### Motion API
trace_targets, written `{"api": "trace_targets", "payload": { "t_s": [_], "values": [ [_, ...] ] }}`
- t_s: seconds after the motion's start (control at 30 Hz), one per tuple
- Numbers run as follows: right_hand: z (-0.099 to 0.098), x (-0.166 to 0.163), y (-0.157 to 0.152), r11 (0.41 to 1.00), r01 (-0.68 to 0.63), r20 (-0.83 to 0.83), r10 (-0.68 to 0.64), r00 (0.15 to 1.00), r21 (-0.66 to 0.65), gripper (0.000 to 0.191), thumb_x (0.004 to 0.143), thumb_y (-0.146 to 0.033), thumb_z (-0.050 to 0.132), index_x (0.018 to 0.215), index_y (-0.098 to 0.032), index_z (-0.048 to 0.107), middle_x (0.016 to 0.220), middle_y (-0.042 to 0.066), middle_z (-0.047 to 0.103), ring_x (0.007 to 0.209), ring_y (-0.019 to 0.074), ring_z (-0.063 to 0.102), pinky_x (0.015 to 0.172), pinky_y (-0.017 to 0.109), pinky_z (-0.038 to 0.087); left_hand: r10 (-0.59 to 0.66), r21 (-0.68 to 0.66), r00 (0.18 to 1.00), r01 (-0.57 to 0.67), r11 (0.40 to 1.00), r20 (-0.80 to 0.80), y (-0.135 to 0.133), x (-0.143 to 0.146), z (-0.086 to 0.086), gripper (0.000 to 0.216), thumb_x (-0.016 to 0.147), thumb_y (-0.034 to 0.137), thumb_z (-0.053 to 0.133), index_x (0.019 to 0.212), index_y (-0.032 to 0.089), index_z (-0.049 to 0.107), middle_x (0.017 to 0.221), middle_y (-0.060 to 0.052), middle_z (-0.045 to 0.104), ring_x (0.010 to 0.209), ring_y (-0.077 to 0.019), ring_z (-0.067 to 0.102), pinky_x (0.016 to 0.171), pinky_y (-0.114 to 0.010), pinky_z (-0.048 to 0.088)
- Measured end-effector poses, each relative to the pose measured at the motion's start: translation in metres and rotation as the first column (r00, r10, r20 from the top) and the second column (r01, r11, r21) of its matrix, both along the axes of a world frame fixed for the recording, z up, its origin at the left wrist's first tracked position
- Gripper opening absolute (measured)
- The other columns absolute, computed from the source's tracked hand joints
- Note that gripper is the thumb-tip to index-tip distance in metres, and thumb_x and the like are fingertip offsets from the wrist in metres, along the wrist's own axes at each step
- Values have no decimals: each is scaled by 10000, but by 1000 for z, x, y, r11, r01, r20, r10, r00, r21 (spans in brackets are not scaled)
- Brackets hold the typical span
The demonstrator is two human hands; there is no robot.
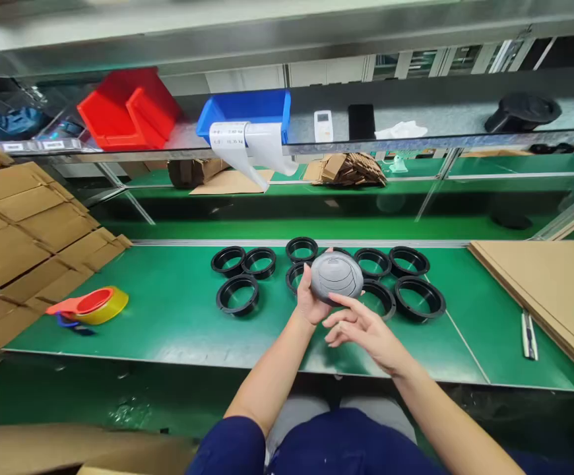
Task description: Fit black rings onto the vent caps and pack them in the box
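Left hand (pixel 309 300) grasps grey round part (pixel 336 276); right hand (pixel 363 330) released, fingers spread beside it

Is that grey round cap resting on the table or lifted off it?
Lifted. The left hand holds the grey cap above the black rings, with the right hand's fingertips at its lower edge.

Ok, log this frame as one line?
left hand: holds grey cap | right hand: open, fingertip touching cap | black rings on green belt
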State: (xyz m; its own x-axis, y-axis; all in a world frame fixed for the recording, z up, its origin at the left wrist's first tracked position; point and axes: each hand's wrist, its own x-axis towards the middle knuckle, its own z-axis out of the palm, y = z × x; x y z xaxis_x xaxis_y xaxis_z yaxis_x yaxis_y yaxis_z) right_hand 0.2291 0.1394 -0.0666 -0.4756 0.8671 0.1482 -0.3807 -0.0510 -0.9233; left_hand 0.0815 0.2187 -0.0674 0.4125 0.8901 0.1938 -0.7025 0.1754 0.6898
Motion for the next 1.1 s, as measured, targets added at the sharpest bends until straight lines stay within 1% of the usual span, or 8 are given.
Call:
{"api": "trace_targets", "payload": {
  "t_s": [0.07,0.13,0.2,0.27,0.33,0.73,0.93,1.1],
  "values": [
    [6,13,2,991,56,127,-71,989,121,333,1021,-443,710,1309,-275,717,968,66,707,767,197,703,670,316,612,-2,-18,1000,2,1000,18,-2,-6,-1,984,875,859,572,1598,222,374,1564,-143,487,1414,-420,480,1145,-621,431],
    [12,26,9,928,238,202,-301,932,285,268,1056,-444,649,1211,-260,767,966,67,684,788,194,676,675,317,596,-31,-50,999,32,998,32,-2,-10,-3,937,889,821,606,1562,187,453,1506,-156,551,1431,-409,469,1194,-576,386],
    [14,37,20,774,390,239,-556,796,499,272,1071,-445,610,1219,-282,770,1090,81,667,982,236,653,869,401,583,-82,-80,994,88,993,67,-2,-11,-5,869,925,776,601,1547,181,487,1470,-162,585,1422,-405,484,1205,-570,372],
    [12,43,30,618,405,267,-714,647,673,308,1078,-457,579,1285,-302,747,1224,92,636,1188,286,572,1076,504,472,-127,-108,987,138,985,103,-1,-10,-7,788,985,732,536,1547,182,496,1440,-161,610,1402,-396,511,1197,-582,379],
    [8,45,38,550,365,291,-773,564,752,349,1087,-473,541,1343,-314,718,1317,102,596,1296,319,491,1140,559,398,-139,-129,982,155,979,124,2,-6,-7,727,1037,694,449,1537,170,510,1418,-162,627,1384,-377,535,1193,-570,389],
    [-18,58,60,531,265,348,-785,513,805,376,1118,-436,457,1407,-326,672,1421,106,510,1350,335,424,1138,586,409,-135,-287,983,166,943,123,21,18,-6,836,1074,702,109,1538,131,505,1324,-180,679,1323,-326,598,1172,-496,428],
    [-8,27,59,363,68,301,-852,427,929,442,1100,-442,497,1512,-301,572,1643,118,235,1499,429,214,1212,696,238,-42,-257,994,67,964,103,17,14,-8,859,1028,795,273,1537,147,516,1384,-177,645,1348,-351,574,1185,-479,416],
    [-7,7,57,321,-174,365,-838,405,931,438,1072,-396,594,1496,-287,597,1654,147,246,1517,473,168,1206,771,118,-56,-242,990,87,966,131,14,9,-11,874,1045,764,114,1545,168,514,1397,-159,638,1386,-330,544,1208,-482,392]
  ]
}}
